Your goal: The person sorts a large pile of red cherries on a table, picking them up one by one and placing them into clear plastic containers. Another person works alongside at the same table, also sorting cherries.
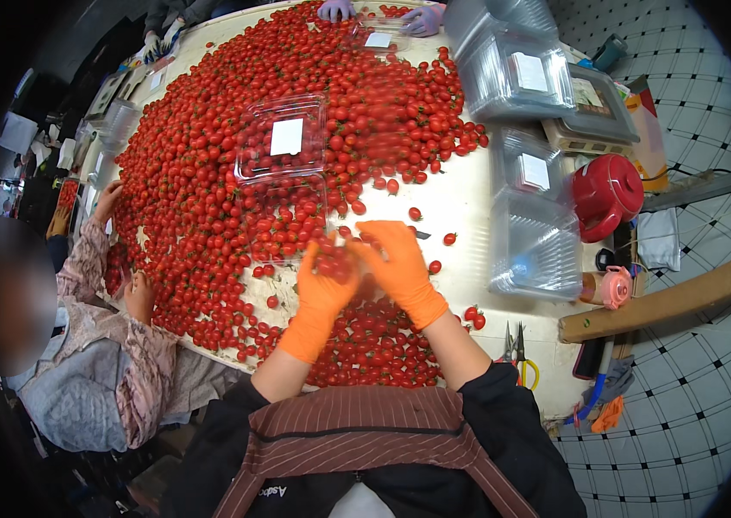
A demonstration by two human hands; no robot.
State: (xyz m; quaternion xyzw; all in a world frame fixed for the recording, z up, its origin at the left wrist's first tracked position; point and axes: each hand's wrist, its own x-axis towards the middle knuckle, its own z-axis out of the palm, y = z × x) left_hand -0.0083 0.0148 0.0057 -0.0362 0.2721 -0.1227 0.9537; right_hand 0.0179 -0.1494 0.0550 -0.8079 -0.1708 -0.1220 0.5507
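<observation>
Both my hands wear orange gloves and meet in front of me, above the cherry tomatoes [378,343] near the table's edge. My left hand [326,281] is cupped around several cherry tomatoes [334,260]. Close to its right, my right hand [394,262] has bent fingers near a small tomato; whether it grips it is hard to tell. Just beyond the left hand lies an open clear plastic clamshell box [284,217] with tomatoes in its near half. Its lid half bears a white label [286,136] and rests on the large tomato heap [197,162].
Stacked clear plastic boxes [534,239], a red kettle [606,194] and a pink-lidded bottle [616,287] stand at the right. Scissors [524,362] lie at the near right edge. A co-worker's hands [139,296] are at the left; other gloved hands [424,21] work at the far side.
</observation>
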